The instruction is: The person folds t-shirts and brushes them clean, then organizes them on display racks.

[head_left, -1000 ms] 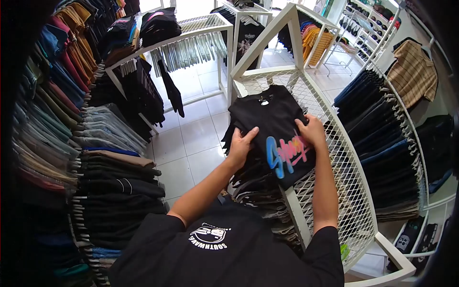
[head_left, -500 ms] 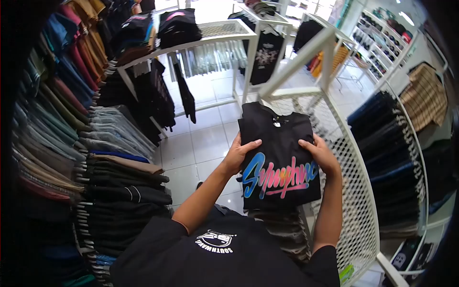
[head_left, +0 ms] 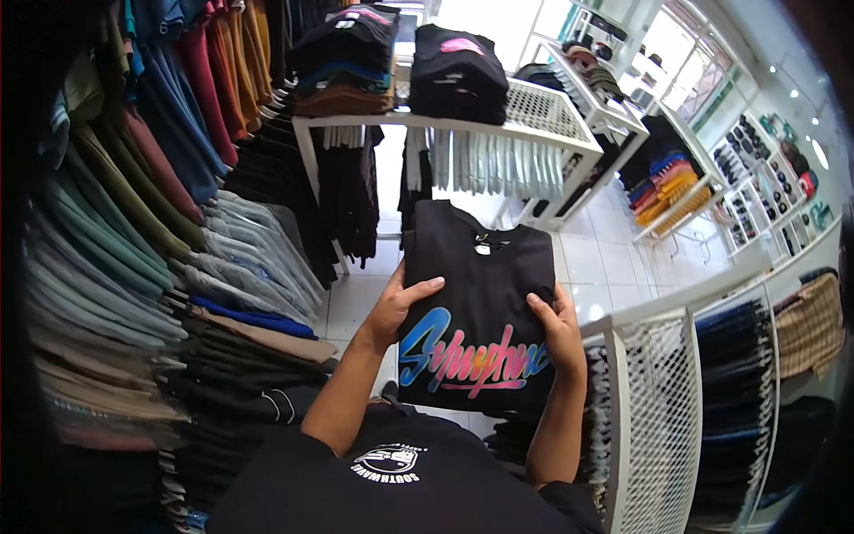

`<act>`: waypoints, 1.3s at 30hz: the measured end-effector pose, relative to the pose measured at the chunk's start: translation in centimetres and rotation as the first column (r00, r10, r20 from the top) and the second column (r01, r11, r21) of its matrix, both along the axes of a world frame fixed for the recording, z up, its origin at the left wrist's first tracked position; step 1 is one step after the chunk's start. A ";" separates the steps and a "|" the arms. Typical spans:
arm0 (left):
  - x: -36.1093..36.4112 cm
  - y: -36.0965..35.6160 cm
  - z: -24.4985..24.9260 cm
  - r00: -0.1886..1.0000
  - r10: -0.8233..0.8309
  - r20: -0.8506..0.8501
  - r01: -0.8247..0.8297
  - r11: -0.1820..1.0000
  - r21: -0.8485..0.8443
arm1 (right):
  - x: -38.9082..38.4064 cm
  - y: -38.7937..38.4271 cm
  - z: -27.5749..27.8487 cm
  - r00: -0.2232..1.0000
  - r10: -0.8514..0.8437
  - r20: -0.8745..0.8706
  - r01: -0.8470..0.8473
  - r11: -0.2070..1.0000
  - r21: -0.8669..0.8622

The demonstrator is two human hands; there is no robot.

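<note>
A folded black T-shirt (head_left: 480, 289) with bright blue and pink lettering is held up in front of my chest, its collar facing away from me. My left hand (head_left: 398, 303) grips its left edge, thumb on top and fingers beneath. On the opposite edge my right hand (head_left: 557, 325) holds it the same way. The fingers under the cloth are hidden. Ahead, folded black T-shirts (head_left: 458, 76) with a pink print form a stack on a white mesh-top rack (head_left: 543, 109). Beside it rises another stack of folded shirts (head_left: 345, 67) in several colours.
Clothes on hangers (head_left: 169, 116) line the left side. To my right stands a white mesh rack (head_left: 656, 418), with hanging jeans (head_left: 734, 383) beyond it. Tiled floor (head_left: 592, 240) runs between the racks. Shelves of caps (head_left: 761, 178) stand at the far right.
My view has swung right and up toward the stacks. The T-shirt, still in both hands, has moved from above the right mesh rack to in front of the facing rack.
</note>
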State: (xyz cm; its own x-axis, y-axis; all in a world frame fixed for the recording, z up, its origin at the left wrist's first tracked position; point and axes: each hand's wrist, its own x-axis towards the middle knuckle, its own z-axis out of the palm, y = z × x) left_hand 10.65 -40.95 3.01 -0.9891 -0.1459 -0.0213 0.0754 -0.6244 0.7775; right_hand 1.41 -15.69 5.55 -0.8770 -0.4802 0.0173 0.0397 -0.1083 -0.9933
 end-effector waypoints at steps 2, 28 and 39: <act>-0.5 -2.7 0.8 0.997 0.072 0.017 -0.071 0.997 -0.044 | -1.0 -2.9 0.5 1.000 0.021 -0.002 -0.021 0.999 -0.044; -41.0 -23.3 18.9 0.940 0.088 -0.330 -0.213 0.906 -0.366 | -43.7 -22.9 16.0 0.886 0.000 -0.464 -0.093 0.980 -0.178; -54.2 -32.0 7.0 0.874 0.485 0.018 -0.237 0.458 -0.857 | -60.3 -30.4 6.3 0.988 0.105 -0.109 -0.073 0.961 0.265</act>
